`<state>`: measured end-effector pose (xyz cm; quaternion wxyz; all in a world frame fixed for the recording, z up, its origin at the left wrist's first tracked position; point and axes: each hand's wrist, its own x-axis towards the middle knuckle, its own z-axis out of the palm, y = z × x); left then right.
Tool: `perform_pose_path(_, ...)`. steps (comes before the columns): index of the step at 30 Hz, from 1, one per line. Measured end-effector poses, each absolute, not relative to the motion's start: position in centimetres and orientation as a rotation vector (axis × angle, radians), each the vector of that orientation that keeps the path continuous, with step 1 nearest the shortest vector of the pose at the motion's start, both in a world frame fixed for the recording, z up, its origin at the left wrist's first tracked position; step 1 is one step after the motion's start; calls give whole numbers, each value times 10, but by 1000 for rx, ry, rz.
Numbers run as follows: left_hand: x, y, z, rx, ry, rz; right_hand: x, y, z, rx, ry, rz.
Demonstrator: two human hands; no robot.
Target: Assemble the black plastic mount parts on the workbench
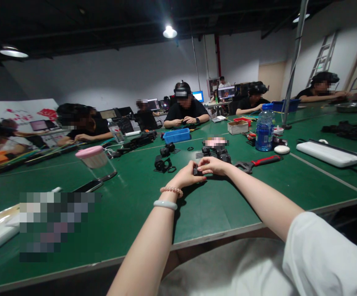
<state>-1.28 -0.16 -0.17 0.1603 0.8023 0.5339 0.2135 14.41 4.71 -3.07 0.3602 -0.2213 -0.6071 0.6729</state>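
green tabletop below, small black part between both hands

Blk part, grn tabletop, red/blk wrench handle (bin: blue)

The worktop leaves open passage between the left forearm and the pink-lidded jar. Black parts block ahead of the left fingers; rightward, a wrench and bottle obstruct.
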Motion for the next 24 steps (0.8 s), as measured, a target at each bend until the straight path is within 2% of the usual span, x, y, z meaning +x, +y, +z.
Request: perform_pose_path(24,-12,-1,-3,2373,1544,540,144,51,-34,-613,-1649,1621)
